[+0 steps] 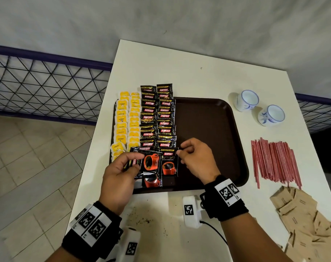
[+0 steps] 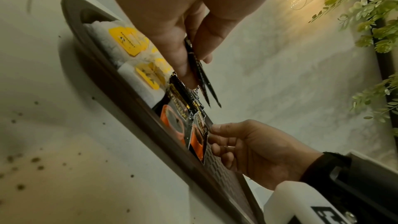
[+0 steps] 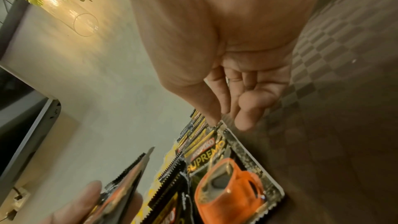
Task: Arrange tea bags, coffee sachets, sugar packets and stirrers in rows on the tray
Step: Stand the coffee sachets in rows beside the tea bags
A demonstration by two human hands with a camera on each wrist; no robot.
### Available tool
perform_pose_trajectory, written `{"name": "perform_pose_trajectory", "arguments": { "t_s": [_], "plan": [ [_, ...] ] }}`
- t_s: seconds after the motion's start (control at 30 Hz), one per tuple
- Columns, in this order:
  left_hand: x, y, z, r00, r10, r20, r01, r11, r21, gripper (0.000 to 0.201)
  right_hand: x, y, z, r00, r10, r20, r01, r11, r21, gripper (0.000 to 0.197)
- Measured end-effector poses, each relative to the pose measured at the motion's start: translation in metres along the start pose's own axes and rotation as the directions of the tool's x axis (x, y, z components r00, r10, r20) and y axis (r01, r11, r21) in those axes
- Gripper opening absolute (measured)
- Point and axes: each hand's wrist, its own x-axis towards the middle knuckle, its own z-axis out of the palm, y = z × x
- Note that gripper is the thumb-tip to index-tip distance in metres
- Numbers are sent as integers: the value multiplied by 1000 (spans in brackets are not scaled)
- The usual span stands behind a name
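The left hand [image 1: 117,173], nearest the head camera, hovers over the near left corner of the brown tray [image 1: 213,129], thumb and fingers pinching a small stack of black coffee sachets [image 1: 148,163] by one edge (the left wrist view shows at least two, seen edge-on). The right hand [image 1: 196,157] is over the tray's near middle, thumb and forefinger pinching the top right corner of one coffee sachet [image 1: 169,163] that lies at the near end of the right-hand coffee row, the other fingers loosely curled. On the tray's left part stand four overlapping rows: two of yellow-tagged tea bags [image 1: 127,121] at the left rim, then two of coffee sachets [image 1: 157,118], their far ends reaching past the tray's far rim. The tray's right half is bare brown. Off the tray to its right, on the white table [image 1: 179,69], lie a bundle of red stirrers [image 1: 274,161], beyond it two white cups [image 1: 259,108] with blue marks, and nearer the camera a heap of brown sugar packets [image 1: 302,220]. Dark specks [image 1: 144,220] dot the table just before the tray's near rim, between the wrists.
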Motion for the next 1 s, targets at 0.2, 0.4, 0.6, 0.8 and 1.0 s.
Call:
{"name": "perform_pose_trajectory", "arguments": {
  "t_s": [0.2, 0.4, 0.6, 0.8, 1.0],
  "plan": [
    [1, 2, 7, 997, 53, 55, -53, 999, -13, 39, -14, -23, -4, 990, -48, 133, 28, 989, 147, 5],
    [-1, 8, 18, 989, 138, 52, -139, 990, 19, 31, -20, -31, -1, 946, -187, 266, 120, 961, 249, 28],
    [0, 11, 18, 984, 174, -30, -170, 980, 107, 44, -22, -34, -5, 930, -255, 265, 221, 963, 153, 41],
    [-1, 23, 21, 978, 209, 8, -207, 963, 171, 52, -22, -45, -7, 928, -294, 229, 285, 956, 72, 21],
    [5, 20, 3, 975, 220, -13, -213, 956, 203, 46, -20, -31, -30, 992, -79, 98, 47, 954, 296, 15]
  ]
}}
